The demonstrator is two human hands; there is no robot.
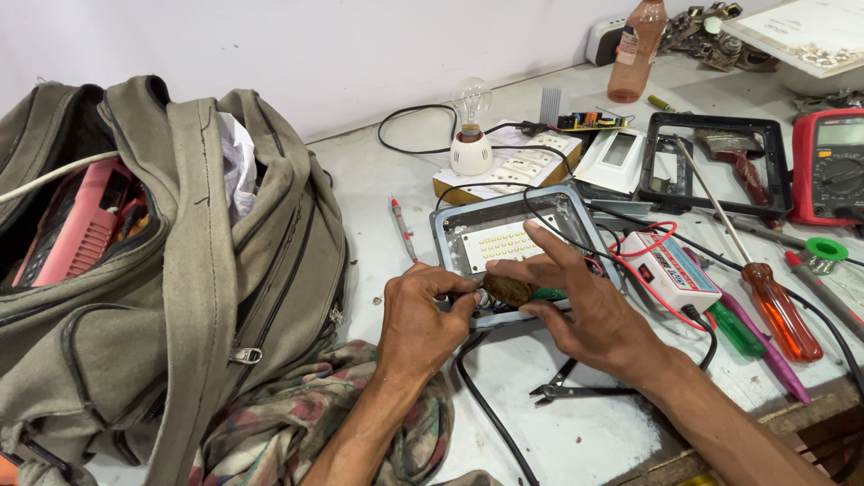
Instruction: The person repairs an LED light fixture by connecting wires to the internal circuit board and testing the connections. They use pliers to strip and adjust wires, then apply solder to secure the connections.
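Cluttered workbench (pixel 594 432): bag (pixel 180 270), screwdrivers (pixel 774 306), multimeter (pixel 828 166).

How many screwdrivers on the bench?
3 clear: orange-handled screwdriver at right, green-handled screwdriver beside it, small red tester screwdriver left of the LED panel. More may be hidden.

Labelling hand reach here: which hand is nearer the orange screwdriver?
Right. The right hand lies just left of the orange screwdriver; the left hand is farther left, beyond it.
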